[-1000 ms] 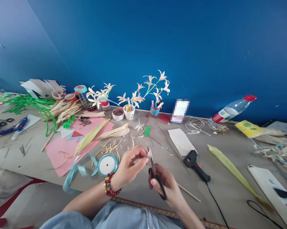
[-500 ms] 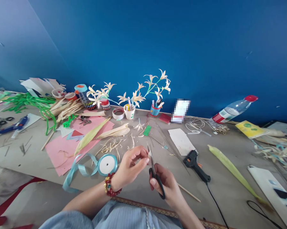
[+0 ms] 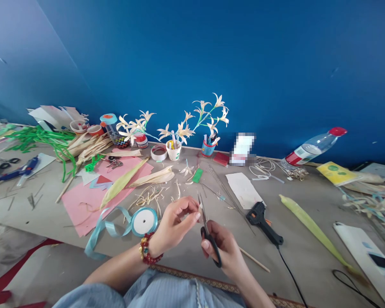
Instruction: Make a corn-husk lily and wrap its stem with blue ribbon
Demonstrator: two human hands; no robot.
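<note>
My left hand (image 3: 176, 224) pinches a small pale piece (image 3: 200, 208), perhaps corn husk, between thumb and fingertips. Black-handled scissors (image 3: 206, 222) are gripped in my right hand (image 3: 222, 244), with the blades pointing up and away from me. The blades lie right beside the pale piece; whether they touch it I cannot tell. Left of my left hand is a spool of light blue ribbon (image 3: 144, 221), its loose end curling over the table. Thin husk strips (image 3: 147, 196) lie just beyond the spool.
A black glue gun (image 3: 264, 222) with a cord lies to the right, near a green husk (image 3: 314, 222). Husk flowers (image 3: 179, 130) stand in cups along the blue wall. Pink paper (image 3: 78, 205) is at left, a leaning bottle (image 3: 310, 149) at back right.
Both hands keep almost the same place. The scissors have shifted very slightly, with the blades still beside the pale piece.
</note>
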